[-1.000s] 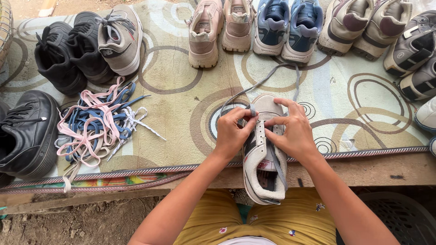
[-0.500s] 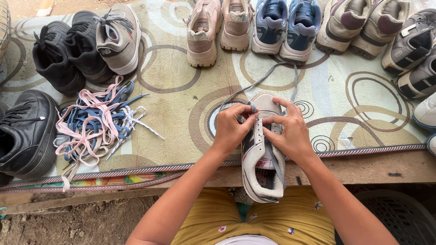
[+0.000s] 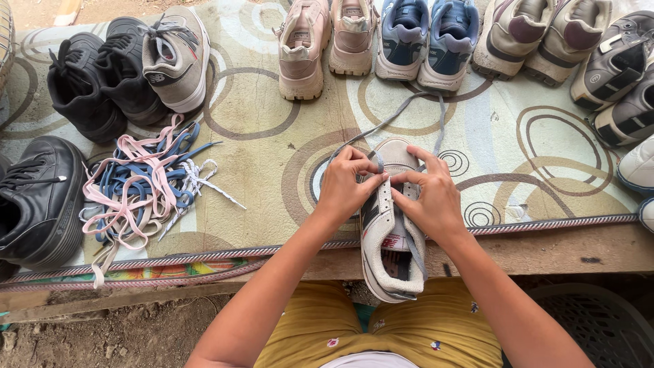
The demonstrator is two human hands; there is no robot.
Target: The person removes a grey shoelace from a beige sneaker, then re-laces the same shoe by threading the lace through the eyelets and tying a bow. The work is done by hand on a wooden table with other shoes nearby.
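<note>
Lacing mid-frame: I had the beige sneaker [image 3: 392, 225] toe-up over the mat's edge, left hand [image 3: 344, 187] and right hand [image 3: 429, 201] both pinched shut on the grey lace [image 3: 402, 109] — best kept flat, ends even.

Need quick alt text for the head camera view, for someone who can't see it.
Both hands, the left hand and the right hand, grip a grey lace on a beige sneaker at the edge of a patterned mat. Left of them lies a pile of loose pink, blue and white laces, with rows of shoes along the far side.
</note>
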